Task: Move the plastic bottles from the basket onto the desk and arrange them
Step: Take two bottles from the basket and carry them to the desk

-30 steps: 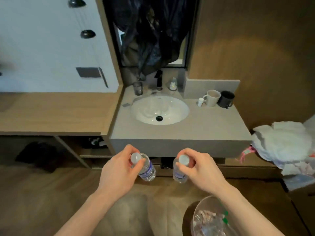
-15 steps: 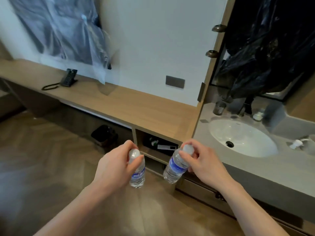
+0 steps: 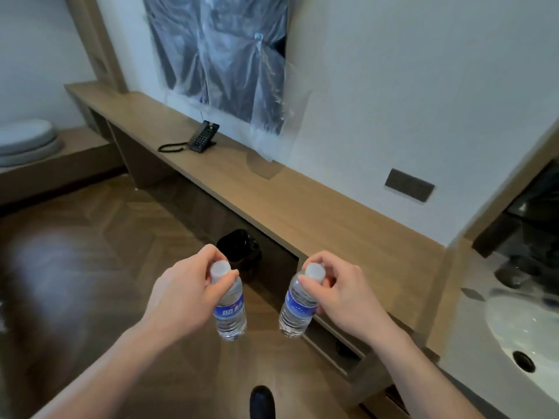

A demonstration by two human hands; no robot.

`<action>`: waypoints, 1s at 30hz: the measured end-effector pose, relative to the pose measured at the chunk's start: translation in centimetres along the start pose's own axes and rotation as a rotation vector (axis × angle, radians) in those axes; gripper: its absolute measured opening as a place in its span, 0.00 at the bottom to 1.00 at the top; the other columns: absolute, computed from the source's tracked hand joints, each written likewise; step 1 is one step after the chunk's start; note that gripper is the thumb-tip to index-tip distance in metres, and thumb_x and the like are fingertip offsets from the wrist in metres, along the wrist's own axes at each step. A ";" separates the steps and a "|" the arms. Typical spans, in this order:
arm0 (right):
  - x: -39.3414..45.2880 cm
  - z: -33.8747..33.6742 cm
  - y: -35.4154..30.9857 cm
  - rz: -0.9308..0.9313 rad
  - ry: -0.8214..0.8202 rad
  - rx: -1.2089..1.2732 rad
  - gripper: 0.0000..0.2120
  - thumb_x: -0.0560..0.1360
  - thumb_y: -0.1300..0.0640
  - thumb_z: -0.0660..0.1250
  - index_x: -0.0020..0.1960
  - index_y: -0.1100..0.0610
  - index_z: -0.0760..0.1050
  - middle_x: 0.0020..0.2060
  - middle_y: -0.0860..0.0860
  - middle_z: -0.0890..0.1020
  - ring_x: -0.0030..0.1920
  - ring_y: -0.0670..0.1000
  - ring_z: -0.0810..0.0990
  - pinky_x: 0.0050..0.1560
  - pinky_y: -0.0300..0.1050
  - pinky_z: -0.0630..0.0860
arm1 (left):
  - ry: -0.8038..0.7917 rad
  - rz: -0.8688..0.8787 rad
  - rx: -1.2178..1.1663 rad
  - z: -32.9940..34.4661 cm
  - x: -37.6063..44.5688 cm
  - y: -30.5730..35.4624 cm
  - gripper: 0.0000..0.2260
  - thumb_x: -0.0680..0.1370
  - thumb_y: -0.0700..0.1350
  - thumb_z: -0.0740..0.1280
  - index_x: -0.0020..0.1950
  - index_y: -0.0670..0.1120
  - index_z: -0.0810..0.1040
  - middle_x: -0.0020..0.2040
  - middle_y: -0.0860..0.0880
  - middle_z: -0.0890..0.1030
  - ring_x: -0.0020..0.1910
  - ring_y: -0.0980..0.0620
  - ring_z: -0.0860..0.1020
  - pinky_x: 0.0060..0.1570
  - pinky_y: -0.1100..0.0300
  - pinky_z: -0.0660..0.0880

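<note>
I hold two small clear plastic bottles with blue labels and white caps, each hanging upright by its neck over the floor. My left hand (image 3: 184, 294) grips the left bottle (image 3: 230, 313) just below the cap. My right hand (image 3: 341, 294) grips the right bottle (image 3: 297, 309) the same way. Both hang in front of the long wooden desk (image 3: 302, 204), which runs along the white wall from upper left to right. The basket is out of view.
A black desk phone (image 3: 202, 137) with a coiled cord sits on the desk at left. A plastic-covered screen (image 3: 223, 62) hangs on the wall above. A black bin (image 3: 239, 249) stands under the desk. A white sink (image 3: 526, 337) lies at far right.
The view has swung left from the sink to the wooden desk. Both hands still carry the bottles by their necks, now in front of the desk.
</note>
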State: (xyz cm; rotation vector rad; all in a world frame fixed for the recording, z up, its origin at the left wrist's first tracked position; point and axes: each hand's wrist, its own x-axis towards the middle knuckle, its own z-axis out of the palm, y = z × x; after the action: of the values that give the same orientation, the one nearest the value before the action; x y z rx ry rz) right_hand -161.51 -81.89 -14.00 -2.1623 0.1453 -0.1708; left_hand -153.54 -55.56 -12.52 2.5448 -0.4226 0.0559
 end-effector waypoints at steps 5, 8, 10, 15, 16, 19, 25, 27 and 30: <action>10.3 2.1 -0.7 -0.026 -0.055 0.019 0.08 0.78 0.43 0.73 0.50 0.46 0.79 0.40 0.49 0.85 0.39 0.52 0.83 0.39 0.58 0.81 | 0.054 -0.084 0.004 -1.7 7.7 -3.3 0.10 0.78 0.60 0.68 0.48 0.57 0.73 0.33 0.58 0.78 0.35 0.57 0.78 0.32 0.62 0.69; 16.2 3.2 -1.4 -0.056 -0.083 0.007 0.07 0.78 0.44 0.74 0.49 0.45 0.79 0.38 0.46 0.85 0.37 0.49 0.83 0.40 0.56 0.82 | 0.106 -0.144 0.000 -2.5 11.9 -5.4 0.10 0.78 0.61 0.69 0.48 0.57 0.73 0.32 0.56 0.78 0.35 0.55 0.78 0.33 0.56 0.74; 20.1 4.1 -1.9 -0.069 -0.109 -0.015 0.07 0.78 0.43 0.74 0.50 0.45 0.79 0.38 0.45 0.85 0.38 0.49 0.84 0.40 0.58 0.83 | 0.137 -0.177 0.002 -2.9 14.4 -7.1 0.10 0.78 0.61 0.69 0.48 0.57 0.73 0.34 0.57 0.79 0.36 0.55 0.78 0.34 0.53 0.77; 27.8 7.1 -3.9 -0.093 -0.167 -0.043 0.07 0.78 0.44 0.74 0.49 0.44 0.78 0.38 0.40 0.84 0.37 0.45 0.84 0.38 0.49 0.83 | 0.195 -0.250 -0.026 -4.5 19.5 -11.2 0.09 0.78 0.59 0.71 0.48 0.56 0.74 0.36 0.58 0.79 0.37 0.56 0.78 0.33 0.58 0.71; 29.4 7.9 -4.4 -0.095 -0.180 -0.044 0.07 0.78 0.44 0.74 0.49 0.44 0.78 0.38 0.38 0.84 0.37 0.44 0.83 0.38 0.47 0.82 | 0.202 -0.259 -0.029 -4.9 20.6 -12.2 0.09 0.78 0.59 0.71 0.47 0.56 0.74 0.36 0.58 0.79 0.37 0.56 0.78 0.33 0.59 0.71; 34.1 10.7 -5.4 -0.098 -0.207 -0.053 0.07 0.78 0.44 0.75 0.49 0.45 0.79 0.37 0.38 0.84 0.37 0.44 0.83 0.37 0.47 0.82 | 0.210 -0.281 -0.033 -6.0 24.2 -15.9 0.09 0.78 0.59 0.70 0.48 0.56 0.74 0.38 0.59 0.81 0.39 0.56 0.80 0.33 0.60 0.71; 42.8 17.8 -8.5 -0.078 -0.206 -0.069 0.07 0.77 0.43 0.75 0.48 0.44 0.79 0.38 0.41 0.84 0.38 0.46 0.84 0.37 0.48 0.83 | 0.189 -0.302 -0.012 -9.3 31.6 -24.0 0.10 0.78 0.60 0.70 0.48 0.56 0.75 0.39 0.58 0.81 0.38 0.56 0.79 0.32 0.64 0.68; 45.6 20.2 -10.0 -0.061 -0.196 -0.069 0.08 0.77 0.42 0.75 0.49 0.43 0.79 0.40 0.42 0.85 0.41 0.46 0.85 0.38 0.50 0.85 | 0.176 -0.303 -0.012 -10.9 34.3 -26.7 0.09 0.78 0.60 0.70 0.49 0.56 0.75 0.39 0.58 0.81 0.38 0.56 0.79 0.32 0.66 0.67; 49.4 23.4 -12.3 -0.055 -0.156 -0.053 0.06 0.78 0.43 0.74 0.49 0.44 0.79 0.38 0.43 0.85 0.37 0.46 0.84 0.37 0.47 0.82 | 0.173 -0.270 0.014 -13.3 38.5 -30.7 0.10 0.77 0.60 0.71 0.49 0.57 0.75 0.38 0.58 0.81 0.38 0.57 0.79 0.32 0.66 0.67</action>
State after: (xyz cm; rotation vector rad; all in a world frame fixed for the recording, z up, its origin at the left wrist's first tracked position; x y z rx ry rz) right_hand -108.26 -64.42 -13.53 -2.2239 0.0006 -0.0296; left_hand -106.81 -35.11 -12.31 2.5610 -0.0102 0.1767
